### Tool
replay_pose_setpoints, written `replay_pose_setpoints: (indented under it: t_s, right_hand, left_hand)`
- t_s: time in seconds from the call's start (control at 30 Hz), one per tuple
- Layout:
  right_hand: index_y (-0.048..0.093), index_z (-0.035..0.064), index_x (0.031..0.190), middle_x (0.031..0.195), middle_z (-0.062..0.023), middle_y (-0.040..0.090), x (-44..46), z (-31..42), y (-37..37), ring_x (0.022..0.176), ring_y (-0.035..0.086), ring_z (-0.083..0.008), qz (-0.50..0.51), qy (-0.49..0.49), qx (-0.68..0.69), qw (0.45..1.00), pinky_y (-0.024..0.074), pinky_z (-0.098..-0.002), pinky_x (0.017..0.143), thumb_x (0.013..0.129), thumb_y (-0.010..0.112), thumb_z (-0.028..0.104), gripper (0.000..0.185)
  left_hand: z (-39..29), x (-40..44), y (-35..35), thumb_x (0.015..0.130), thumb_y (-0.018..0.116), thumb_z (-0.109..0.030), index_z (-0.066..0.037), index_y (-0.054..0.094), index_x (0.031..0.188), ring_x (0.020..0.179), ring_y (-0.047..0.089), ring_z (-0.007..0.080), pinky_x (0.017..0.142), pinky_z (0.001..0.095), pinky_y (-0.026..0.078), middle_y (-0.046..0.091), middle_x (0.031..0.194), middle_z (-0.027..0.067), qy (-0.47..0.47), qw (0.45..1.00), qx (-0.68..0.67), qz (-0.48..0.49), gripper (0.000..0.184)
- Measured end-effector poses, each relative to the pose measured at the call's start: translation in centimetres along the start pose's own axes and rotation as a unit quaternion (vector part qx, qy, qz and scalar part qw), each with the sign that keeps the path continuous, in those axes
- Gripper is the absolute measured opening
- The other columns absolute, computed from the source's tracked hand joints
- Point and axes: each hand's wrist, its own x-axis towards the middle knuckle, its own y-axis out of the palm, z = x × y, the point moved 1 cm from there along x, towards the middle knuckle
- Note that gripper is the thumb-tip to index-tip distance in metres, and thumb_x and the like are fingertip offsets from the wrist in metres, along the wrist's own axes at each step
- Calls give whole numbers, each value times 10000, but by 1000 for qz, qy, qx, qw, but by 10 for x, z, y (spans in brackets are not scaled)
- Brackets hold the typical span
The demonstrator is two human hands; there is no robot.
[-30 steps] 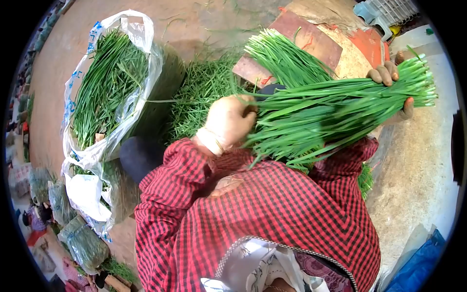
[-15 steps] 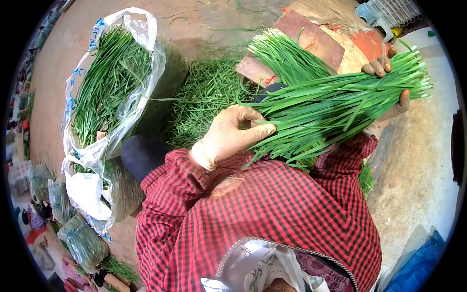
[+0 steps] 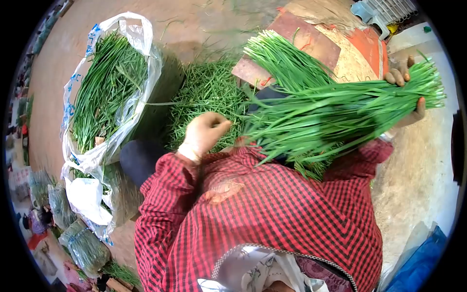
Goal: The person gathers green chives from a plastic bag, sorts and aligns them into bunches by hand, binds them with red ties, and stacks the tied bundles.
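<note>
A large bunch of garlic chives (image 3: 335,117) lies in the grip of my right hand (image 3: 406,92), whose fingers wrap round it near the pale stem ends. Its loose green tips fan out to the left over my lap. Left of those tips, my gloved left hand (image 3: 206,134) is closed in a pinch, apart from the bunch. Whatever may be between its fingertips is too small to make out. Behind the held bunch, another bunch of chives (image 3: 287,56) rests on a reddish-brown board (image 3: 318,39).
A white plastic bag (image 3: 146,63) full of chives stands at the left. Loose trimmings (image 3: 204,82) cover the floor before me. Grey stools (image 3: 386,12) stand at the far right, and a blue bag (image 3: 418,263) lies at lower right. Several packed bundles (image 3: 85,246) line the lower left.
My left hand has moved left, away from the chive tips, its fingers drawn closer together. My right hand has shifted slightly right and down with the bunch.
</note>
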Motion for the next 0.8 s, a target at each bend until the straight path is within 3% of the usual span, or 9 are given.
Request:
replay_pose_setpoints:
  t_s: [0.03,0.13,0.27,0.33,0.5,0.6,0.67,0.73,0.8]
  right_hand:
    - [227,-78,1456,1010,-76,428,6,20,-6,911,446,-162,-4,27,-57,998,384,-311,866,780,672,310,897]
    - [185,-66,1490,1020,-79,474,23,54,3,889,472,-161,-15,58,-166,984,424,-283,836,806,657,301,909]
    - [506,-34,1290,1035,-111,636,48,71,-13,808,632,-192,-220,178,-461,841,531,-297,701,849,686,282,572]
    - [509,-28,1279,1044,-96,644,72,45,-18,858,634,-177,-109,201,-621,750,527,-298,738,831,708,276,576]
    - [470,-1,1343,1154,-135,629,101,-79,-48,968,625,-207,93,334,-645,681,515,-342,832,775,717,290,684]
    - [359,-14,1438,1277,-223,581,101,-164,-53,1154,595,-301,170,376,-778,473,489,-411,949,772,681,476,888]
    - [292,-47,1453,1322,-266,527,84,-217,-72,1245,521,-373,195,416,-776,433,413,-448,1054,759,669,563,997]
    - [274,-57,1460,1356,-265,495,47,-263,-112,1276,480,-377,184,288,-851,398,345,-442,1100,718,672,654,1102]
    - [271,-63,1461,1428,-289,410,66,-254,-117,1362,365,-408,180,336,-824,419,239,-460,1155,718,644,711,1135]
  left_hand:
    - [23,5,-6,854,700,-286,-51,712,1004,865,675,180,785,302,521,710,897,92,-38,997,-67,-4,279]
    - [65,21,-19,882,685,-244,5,615,1199,970,646,166,864,295,504,685,1061,101,-38,990,-120,-69,409]
    - [62,53,-20,903,671,-207,20,599,1223,1022,621,166,915,291,487,670,1101,102,-64,978,-189,-53,398]
    - [39,74,-14,910,663,-221,20,602,1222,1028,624,166,924,289,483,672,1114,108,-63,983,-170,-30,399]
    - [-1,135,28,889,652,-278,2,616,1229,1069,637,207,958,310,476,676,1161,133,-53,988,-139,45,441]
    - [-24,167,58,873,635,-326,-7,596,1264,1095,642,234,970,317,471,680,1157,153,-35,989,-112,85,506]
    - [-47,179,71,874,637,-316,13,586,1256,1079,651,252,951,326,482,682,1145,166,-10,993,-78,83,506]
    - [-47,191,86,871,643,-310,20,576,1254,1065,658,265,933,335,490,687,1127,176,-4,984,-142,108,510]
    - [-62,187,81,882,635,-291,32,569,1240,1016,675,280,899,341,504,700,1075,179,7,993,-87,73,487]
